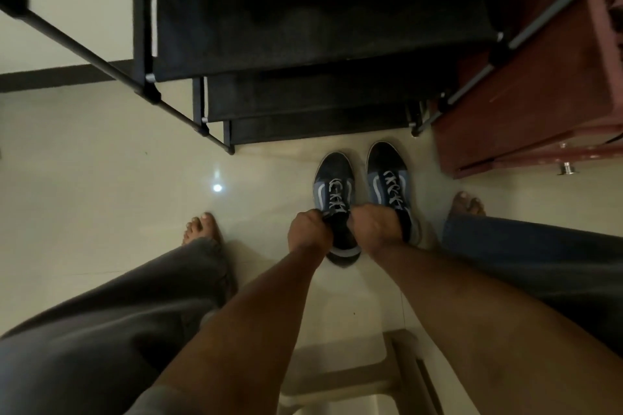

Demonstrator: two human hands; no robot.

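**Head view (sole view)**

1. Position. The held sneaker (333, 187) is at frame centre, toe pointing to the upper edge, on the pale tiled floor (101, 162) just below the black shoe rack (303, 94). The second sneaker (387, 172) lies just beside it, to the right.

2. Grip. The left hand (308, 231) is curled round the left side of the collar. The right hand (372, 229) is curled at the right side, thumb near the tongue. Both clamp on the opening. The right fingertips are hidden, so their depth inside the collar cannot be told.

3. Hazards (judgement).
- The heel appears raised off the tile, with a shadow beneath. An uneven pull may twist the shoe against the second sneaker and shift it.
- The laces are crossed tight. Forcing the opening wider may strain the collar or crush the heel counter.
- Polished tile offers little friction, so the toe may slide toward the rack.
- Lighting is dim, and loose lace ends are hard to see.

4. Appearance. Low-top sneaker, dark navy toe and heel, lighter blue side panels with a pale stripe, white laces, pale sole edge, dark lining. The upper looks soft and flexible.
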